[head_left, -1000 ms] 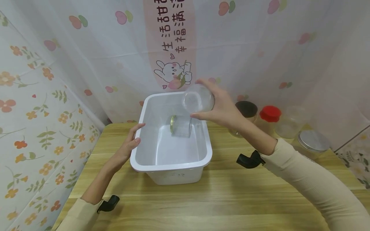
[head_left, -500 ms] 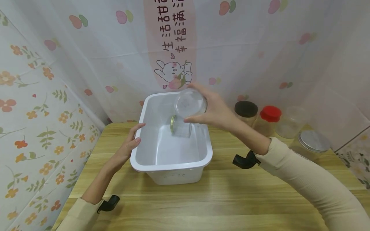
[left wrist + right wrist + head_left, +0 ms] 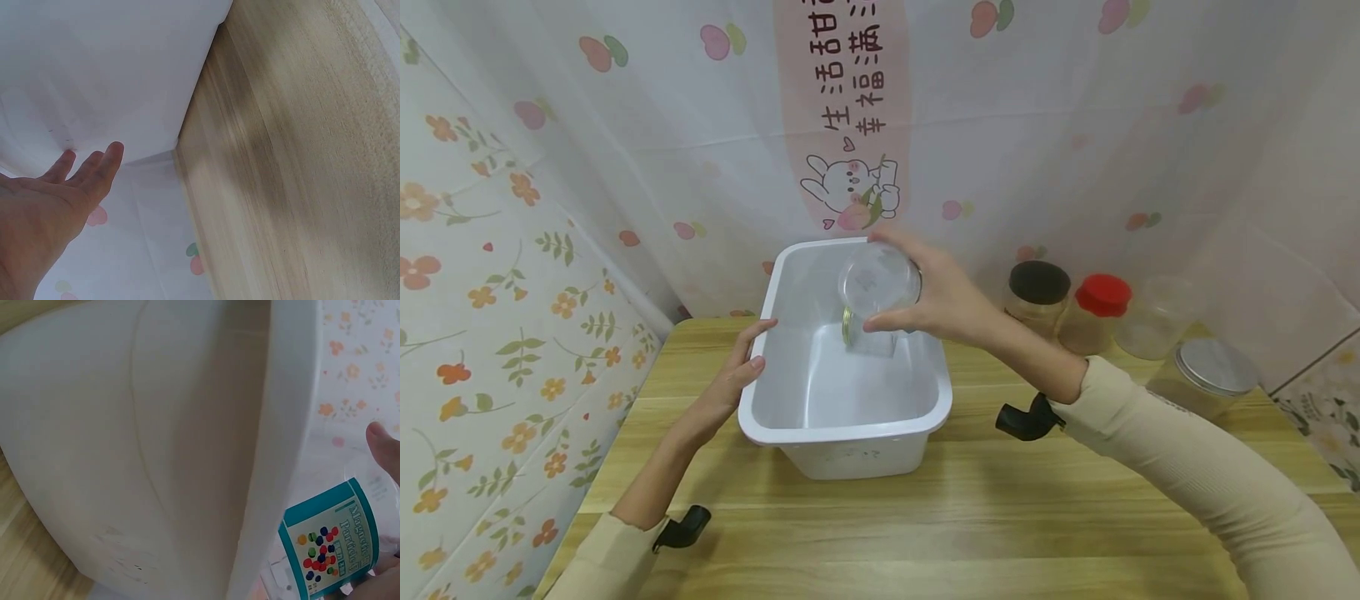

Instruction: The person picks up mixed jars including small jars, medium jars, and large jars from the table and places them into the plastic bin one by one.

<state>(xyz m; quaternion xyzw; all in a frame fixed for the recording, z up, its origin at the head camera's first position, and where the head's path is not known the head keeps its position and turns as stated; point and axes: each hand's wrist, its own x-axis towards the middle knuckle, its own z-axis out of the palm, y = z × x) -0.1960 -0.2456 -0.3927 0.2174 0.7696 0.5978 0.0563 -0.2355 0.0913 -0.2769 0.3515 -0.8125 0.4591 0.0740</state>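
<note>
A white plastic tub (image 3: 850, 435) stands on the wooden table. My left hand (image 3: 722, 396) rests at its left rim; in the left wrist view, straight fingers (image 3: 111, 159) touch the outer wall. Over the tub's far right part, my right hand (image 3: 951, 300) grips a clear jar (image 3: 876, 287) between thumb and fingers, its round end facing the head camera. A teal label (image 3: 331, 540) with coloured dots shows on this jar in the right wrist view. Below it, a glass jar with a gold lid (image 3: 847, 329) lies on its side inside the tub, partly hidden by the held jar.
At the right back stand a jar with a black lid (image 3: 1039, 283), one with a red lid (image 3: 1102, 294), a clear container (image 3: 1157, 321) and a jar with a silver lid (image 3: 1216, 365). Printed curtains (image 3: 1060, 150) hang behind the table (image 3: 1000, 517).
The right hand has carried the clear jar left and slightly down, from the tub's right rim to above the lying jar. The left hand and the tub have stayed in place.
</note>
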